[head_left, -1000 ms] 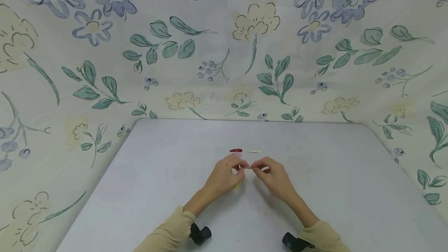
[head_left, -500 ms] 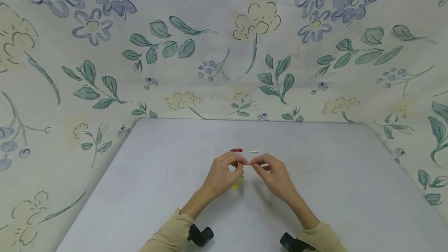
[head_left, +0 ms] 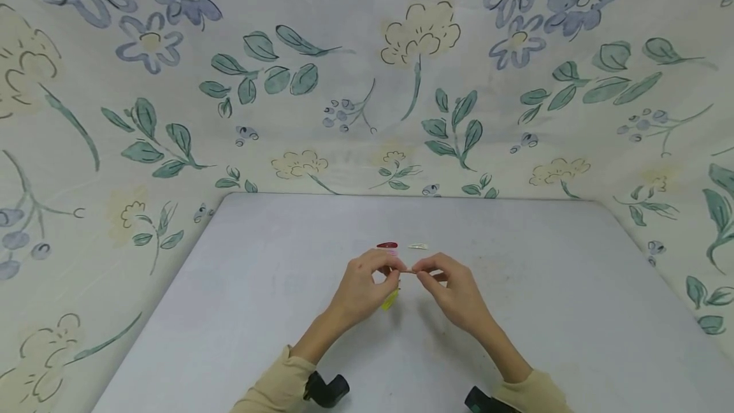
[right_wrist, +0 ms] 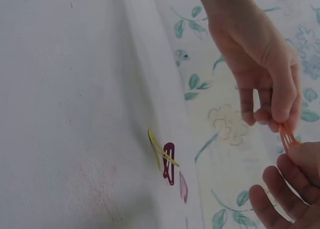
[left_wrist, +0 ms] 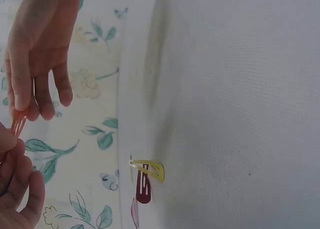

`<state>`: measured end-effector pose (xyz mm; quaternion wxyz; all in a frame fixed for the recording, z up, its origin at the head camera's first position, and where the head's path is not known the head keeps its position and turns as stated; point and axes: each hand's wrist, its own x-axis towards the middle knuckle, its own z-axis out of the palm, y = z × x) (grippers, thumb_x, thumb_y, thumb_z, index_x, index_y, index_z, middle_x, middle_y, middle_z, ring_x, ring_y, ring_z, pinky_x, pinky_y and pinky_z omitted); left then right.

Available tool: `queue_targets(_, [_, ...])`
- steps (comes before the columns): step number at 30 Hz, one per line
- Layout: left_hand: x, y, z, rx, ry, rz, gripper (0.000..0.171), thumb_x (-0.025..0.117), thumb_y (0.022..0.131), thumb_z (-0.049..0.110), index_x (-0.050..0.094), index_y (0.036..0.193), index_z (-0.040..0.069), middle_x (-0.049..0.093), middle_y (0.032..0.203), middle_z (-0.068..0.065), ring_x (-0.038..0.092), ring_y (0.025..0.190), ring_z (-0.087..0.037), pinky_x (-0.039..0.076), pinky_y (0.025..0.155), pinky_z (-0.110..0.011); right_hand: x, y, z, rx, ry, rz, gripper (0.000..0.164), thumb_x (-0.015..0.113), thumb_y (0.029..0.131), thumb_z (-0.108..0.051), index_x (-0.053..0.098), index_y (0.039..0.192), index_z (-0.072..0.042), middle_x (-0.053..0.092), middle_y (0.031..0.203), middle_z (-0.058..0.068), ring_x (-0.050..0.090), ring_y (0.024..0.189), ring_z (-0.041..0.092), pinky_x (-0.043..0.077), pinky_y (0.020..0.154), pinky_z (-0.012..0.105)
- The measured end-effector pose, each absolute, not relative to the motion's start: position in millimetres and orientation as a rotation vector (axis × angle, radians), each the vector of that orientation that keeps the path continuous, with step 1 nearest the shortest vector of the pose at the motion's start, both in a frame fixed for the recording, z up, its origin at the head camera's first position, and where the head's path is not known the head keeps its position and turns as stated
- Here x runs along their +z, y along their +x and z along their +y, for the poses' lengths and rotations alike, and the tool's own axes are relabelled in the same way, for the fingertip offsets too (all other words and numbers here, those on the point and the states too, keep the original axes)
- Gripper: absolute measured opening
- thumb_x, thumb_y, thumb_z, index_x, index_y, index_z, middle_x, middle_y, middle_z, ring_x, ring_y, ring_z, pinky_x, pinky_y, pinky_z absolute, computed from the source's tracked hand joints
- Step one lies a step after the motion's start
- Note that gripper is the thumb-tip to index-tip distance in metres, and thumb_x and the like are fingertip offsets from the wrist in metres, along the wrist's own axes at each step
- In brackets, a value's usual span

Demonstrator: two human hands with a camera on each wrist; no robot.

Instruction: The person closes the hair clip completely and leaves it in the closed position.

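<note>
Between my left hand and my right hand, a slim orange hair clip is held up off the desk. Both hands are narrow at the tips, each pinching one end of that clip between thumb and finger, so it bridges the small gap between them. In the right wrist view, the other fingers of my right hand stand spread out, clear of the clip.

Just beyond my left hand lies a dark red clip, with a pink clip close beside it on my side, partly hidden by that hand. Beyond the fingertips of my right hand is a pale clip, well apart from those two. Below my left hand and a little nearer to me, a yellow clip shows in part past the edge of the hand. From both wrists it appears crossed with a dark red one; whether the two touch, I cannot tell.

Behind my hands, at the wrists, are two black devices and beige sleeves. Far in front of my hands hangs a flowered cloth.
</note>
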<state>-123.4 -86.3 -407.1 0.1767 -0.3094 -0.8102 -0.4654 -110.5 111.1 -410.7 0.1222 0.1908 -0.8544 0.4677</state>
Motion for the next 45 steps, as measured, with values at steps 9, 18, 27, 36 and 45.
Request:
queue_targets(9, [-408.6,-116.4,-87.2,-1.349,-0.887,-2.323,0.013,0.064,0.086,-0.005,0.070,0.090,0.007,0.066,0.087,-0.001,0.061,0.079,-0.011,0.056,0.069,-0.030,-413.9,-107.6,113.6,1.414,0.632,-2.490,0.013,0.068,0.091,-0.004,0.069,0.100,-0.014,0.069,0.097,-0.006,0.064,0.091,0.012,0.056,0.079,0.031])
queue_targets(18, [-412.8,-114.3,-89.0,-1.352,-0.878,-2.377,0.013,0.065,0.085,-0.004,0.071,0.089,0.006,0.066,0.086,0.004,0.060,0.078,-0.010,0.056,0.071,-0.035,-420.2,-105.4,113.7,1.442,0.633,-2.497,0.013,0.069,0.090,-0.004,0.071,0.097,-0.014,0.069,0.094,-0.006,0.065,0.089,0.010,0.056,0.077,0.030])
queue_targets(27, [-415.1,-113.0,-92.0,-1.330,-0.918,-2.393,0.013,0.065,0.084,-0.003,0.071,0.090,0.008,0.068,0.085,0.001,0.059,0.077,-0.009,0.055,0.070,-0.033,-423.7,-105.0,114.8,1.466,0.661,-2.509,0.010,0.068,0.092,-0.006,0.071,0.098,-0.013,0.069,0.095,-0.005,0.065,0.089,0.014,0.055,0.077,0.029])
queue_targets(36, [-418.1,-113.2,-93.2,-1.377,-0.923,-2.357,0.022,0.059,0.082,-0.010,0.069,0.076,0.009,0.066,0.079,0.004,0.058,0.077,-0.009,0.052,0.068,-0.030,-426.5,-101.4,112.4,1.498,0.730,-2.528,0.009,0.067,0.093,-0.009,0.070,0.093,-0.018,0.070,0.092,-0.006,0.063,0.088,0.007,0.055,0.077,0.030])
queue_targets(45, [-419.8,-110.3,-96.9,-1.396,-0.903,-2.373,0.020,0.061,0.086,-0.006,0.073,0.087,0.010,0.068,0.084,0.004,0.060,0.078,-0.008,0.053,0.070,-0.024,-429.1,-101.9,110.2,1.506,0.588,-2.478,0.010,0.067,0.093,-0.009,0.071,0.095,-0.018,0.070,0.091,-0.005,0.065,0.086,0.007,0.055,0.077,0.030])
